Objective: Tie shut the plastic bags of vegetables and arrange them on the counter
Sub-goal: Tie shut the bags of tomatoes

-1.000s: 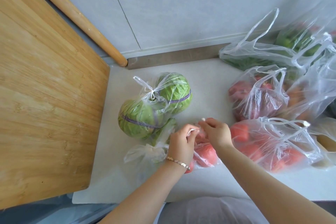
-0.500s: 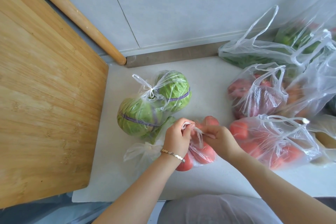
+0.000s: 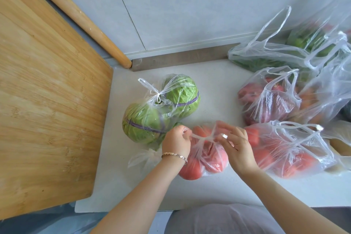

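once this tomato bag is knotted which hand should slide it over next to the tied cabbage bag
Probably the left hand. It grips the tomato bag handle on the side nearest the cabbage bag; the right hand would have to cross over.

wooden cutting board (image 3: 47, 100), rolling pin (image 3: 79, 17), tiled wall (image 3: 190, 5)

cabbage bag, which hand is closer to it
Left. The left hand sits right against the cabbage bag at its near edge; the right hand is farther right, beyond the tomato bag.
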Available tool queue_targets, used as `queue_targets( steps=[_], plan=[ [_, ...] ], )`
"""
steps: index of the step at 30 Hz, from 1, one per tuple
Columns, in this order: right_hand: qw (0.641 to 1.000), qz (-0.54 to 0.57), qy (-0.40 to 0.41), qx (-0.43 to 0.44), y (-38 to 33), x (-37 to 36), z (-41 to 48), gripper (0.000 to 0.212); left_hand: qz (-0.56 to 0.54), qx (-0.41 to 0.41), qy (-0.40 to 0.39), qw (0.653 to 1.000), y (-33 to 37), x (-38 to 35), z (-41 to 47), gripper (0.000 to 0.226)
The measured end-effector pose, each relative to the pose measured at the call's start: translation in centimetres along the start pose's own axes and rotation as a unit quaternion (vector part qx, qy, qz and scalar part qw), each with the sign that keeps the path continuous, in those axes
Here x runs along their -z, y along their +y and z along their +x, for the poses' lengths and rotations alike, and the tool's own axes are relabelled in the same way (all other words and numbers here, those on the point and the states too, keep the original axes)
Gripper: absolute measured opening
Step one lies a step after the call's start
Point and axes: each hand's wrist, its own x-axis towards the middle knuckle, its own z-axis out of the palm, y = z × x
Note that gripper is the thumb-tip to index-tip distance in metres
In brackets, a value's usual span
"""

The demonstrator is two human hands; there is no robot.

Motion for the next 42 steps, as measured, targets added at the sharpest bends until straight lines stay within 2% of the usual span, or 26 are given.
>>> queue_targets(
  steps=[3, 6, 10, 12, 14, 15, 17, 18, 19, 20, 21, 23, 24, 25, 27, 30, 33, 34, 37, 38, 39, 42],
  plan=[
    [0.997, -0.038, -0.037, -0.047, 2.7, 0.9, -1.6, 0.021, 0.124, 0.004, -0.062, 0.99, -1.4, 0.4, 0.4, 0.02],
    [0.995, -0.063, -0.048, -0.057, 3.7, 1.5, -2.4, 0.029, 0.189, 0.005, -0.094, 0.977, -2.4, 0.3, 0.5, 0.022],
    [0.991, 0.02, -0.025, -0.129, 2.1, 1.9, -1.7, 0.036, 0.171, 0.011, -0.074, 0.982, -2.5, 0.5, 0.2, 0.023],
    [0.987, 0.075, -0.019, -0.142, 0.6, 2.0, -0.8, 0.029, 0.078, 0.011, -0.05, 0.996, -2.2, 1.0, 0.4, 0.023],
    [0.982, 0.125, -0.046, -0.13, -1.2, 1.9, 0.0, 0.026, -0.086, 0.024, -0.086, 0.992, -1.0, 1.2, 0.1, 0.023],
    [0.98, 0.142, -0.064, -0.122, -2.2, 1.8, 0.3, 0.025, -0.195, 0.037, -0.121, 0.973, -0.3, 1.5, -0.2, 0.025],
    [0.977, 0.157, -0.088, -0.111, -3.4, 1.3, 1.0, 0.024, -0.414, 0.091, -0.202, 0.883, 1.3, 1.7, -0.6, 0.041],
    [0.978, 0.161, -0.091, -0.101, -3.8, 1.0, 1.4, 0.025, -0.476, 0.107, -0.226, 0.843, 1.8, 1.7, -0.7, 0.053],
    [0.979, 0.161, -0.09, -0.091, -4.1, 0.8, 1.7, 0.028, -0.506, 0.125, -0.223, 0.823, 1.9, 1.5, -0.4, 0.058],
    [0.982, 0.153, -0.082, -0.079, -4.2, 0.6, 2.0, 0.029, -0.508, 0.132, -0.211, 0.825, 2.0, 1.2, -0.2, 0.055],
    [0.986, 0.138, -0.07, -0.07, -4.2, 0.5, 2.3, 0.028, -0.474, 0.129, -0.19, 0.85, 1.9, 0.8, 0.0, 0.047],
    [0.99, 0.117, -0.04, -0.063, -4.2, 0.4, 2.8, 0.022, -0.327, 0.07, -0.175, 0.926, 1.1, 0.0, 0.1, 0.031],
    [0.991, 0.116, -0.026, -0.066, -4.1, 0.4, 2.9, 0.021, -0.24, 0.028, -0.188, 0.952, 0.9, -0.2, -0.1, 0.023],
    [0.99, 0.116, -0.015, -0.074, -3.9, 0.4, 3.0, 0.023, -0.18, -0.011, -0.203, 0.962, 0.6, -0.5, -0.3, 0.016],
    [0.987, 0.126, -0.003, -0.095, -3.6, 0.3, 3.1, 0.024, -0.142, -0.037, -0.22, 0.964, 0.6, -0.9, -0.7, 0.016],
    [0.968, 0.203, -0.014, -0.146, -3.3, 0.1, 3.0, 0.024, -0.152, -0.053, -0.206, 0.965, 1.0, -0.9, -0.7, 0.014],
    [0.932, 0.302, -0.038, -0.195, -2.8, -0.4, 2.3, 0.012, -0.152, -0.056, -0.191, 0.968, 1.0, -1.4, -0.4, 0.032],
    [0.935, 0.289, -0.048, -0.2, -2.4, -0.5, 2.0, 0.012, -0.165, -0.053, -0.177, 0.969, 0.9, -1.5, -0.4, 0.034],
    [0.96, 0.152, -0.127, -0.198, -1.8, -0.4, 1.0, 0.012, -0.177, -0.058, -0.12, 0.975, 0.3, -1.9, -0.4, 0.046],
    [0.961, 0.128, -0.154, -0.191, -1.7, -0.4, 0.9, 0.023, -0.178, -0.057, -0.099, 0.977, 0.2, -1.9, -0.4, 0.048],
    [0.957, 0.128, -0.176, -0.19, -1.7, -0.4, 0.8, 0.028, -0.185, -0.044, -0.08, 0.978, 0.2, -1.9, -0.5, 0.045],
    [0.954, 0.125, -0.217, -0.162, -2.1, -0.7, 0.9, 0.022, -0.203, -0.008, -0.065, 0.977, 0.5, -2.0, -0.8, 0.026]
  ],
)
